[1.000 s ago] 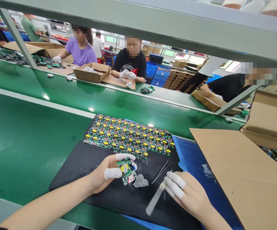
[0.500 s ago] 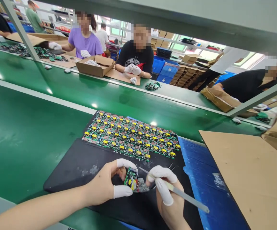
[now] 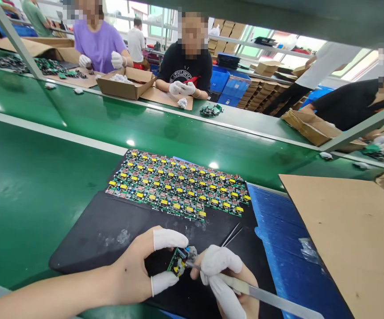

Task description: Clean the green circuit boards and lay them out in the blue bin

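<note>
My left hand (image 3: 145, 261), with white finger cots on thumb and finger, grips a small green circuit board (image 3: 176, 261) by its edges. Yellow and blue components stand up from it. Grey putty-like material (image 3: 192, 253) sits at the board's right side, some of it on the components. In my right hand (image 3: 225, 274), also with white finger cots, is a long flat metal spatula (image 3: 271, 301); its narrow tip meets the grey material and board. Tweezers (image 3: 231, 235) lie on the black mat (image 3: 88, 239) just behind my right hand.
Rows of circuit boards (image 3: 175, 184) cover the mat's far part. Blue film (image 3: 288, 239) and a cardboard sheet (image 3: 341, 221) lie to the right. Beyond the green conveyor (image 3: 62, 119), several people work beside cardboard boxes (image 3: 127, 83). A metal post (image 3: 361, 128) slants at the right.
The spatula's tip has come down from above the board to the grey material. My left hand has tilted the board and moved slightly left and down. The tweezers are more exposed.
</note>
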A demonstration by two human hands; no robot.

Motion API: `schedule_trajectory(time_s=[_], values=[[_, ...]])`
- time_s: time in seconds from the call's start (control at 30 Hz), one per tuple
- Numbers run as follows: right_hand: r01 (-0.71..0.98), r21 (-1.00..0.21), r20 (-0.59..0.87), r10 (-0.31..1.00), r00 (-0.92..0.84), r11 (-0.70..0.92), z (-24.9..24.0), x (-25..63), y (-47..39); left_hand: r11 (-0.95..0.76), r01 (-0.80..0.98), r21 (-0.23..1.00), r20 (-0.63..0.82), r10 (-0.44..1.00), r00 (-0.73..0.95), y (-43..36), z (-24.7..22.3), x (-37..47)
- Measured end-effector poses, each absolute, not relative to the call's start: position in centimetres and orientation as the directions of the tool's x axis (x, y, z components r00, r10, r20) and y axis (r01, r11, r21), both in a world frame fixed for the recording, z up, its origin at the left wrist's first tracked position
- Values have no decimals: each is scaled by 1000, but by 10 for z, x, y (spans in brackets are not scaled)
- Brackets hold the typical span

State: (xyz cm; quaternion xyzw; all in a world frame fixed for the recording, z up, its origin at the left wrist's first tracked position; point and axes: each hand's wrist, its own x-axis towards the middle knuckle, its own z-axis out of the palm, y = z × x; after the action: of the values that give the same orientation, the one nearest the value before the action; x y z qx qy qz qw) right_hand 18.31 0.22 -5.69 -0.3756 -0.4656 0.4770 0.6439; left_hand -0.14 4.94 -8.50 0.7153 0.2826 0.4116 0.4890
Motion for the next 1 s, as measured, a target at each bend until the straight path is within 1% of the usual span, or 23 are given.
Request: schedule_trajectory(time_s=[0.17,0.33,0.43,0.5,0.57,0.7,0.77,0.83,0.9,1.0], values=[[-227,-946,224,972,68,233,-58,183,3,-431,-34,902,387,768,510,51,-85,2],[-298,-935,192,981,25,190,-60,185,6,-421,-4,907,366,784,502,50,-88,1],[-335,-930,167,986,-28,148,-62,187,8,-396,-42,917,356,768,532,51,-88,-1],[-366,-925,137,989,-57,107,-63,189,9,-360,-74,930,338,760,555,53,-86,-1],[-416,-908,92,993,-75,53,-64,190,10,-297,-85,951,290,764,576,54,-83,-2],[-508,-861,29,993,-113,-33,-66,192,11,-88,-88,992,124,743,658,57,-76,-1],[-535,-842,5,990,-144,-74,-66,192,11,39,-113,993,50,719,693,58,-74,0],[-550,-829,-11,986,-167,-102,-67,191,12,131,-142,981,9,700,714,59,-73,1],[-560,-821,-16,985,-170,-110,-68,190,12,136,-145,980,9,699,715,60,-72,2],[-567,-817,-22,988,-151,-104,-68,189,12,33,-123,992,61,723,688,61,-71,2]])
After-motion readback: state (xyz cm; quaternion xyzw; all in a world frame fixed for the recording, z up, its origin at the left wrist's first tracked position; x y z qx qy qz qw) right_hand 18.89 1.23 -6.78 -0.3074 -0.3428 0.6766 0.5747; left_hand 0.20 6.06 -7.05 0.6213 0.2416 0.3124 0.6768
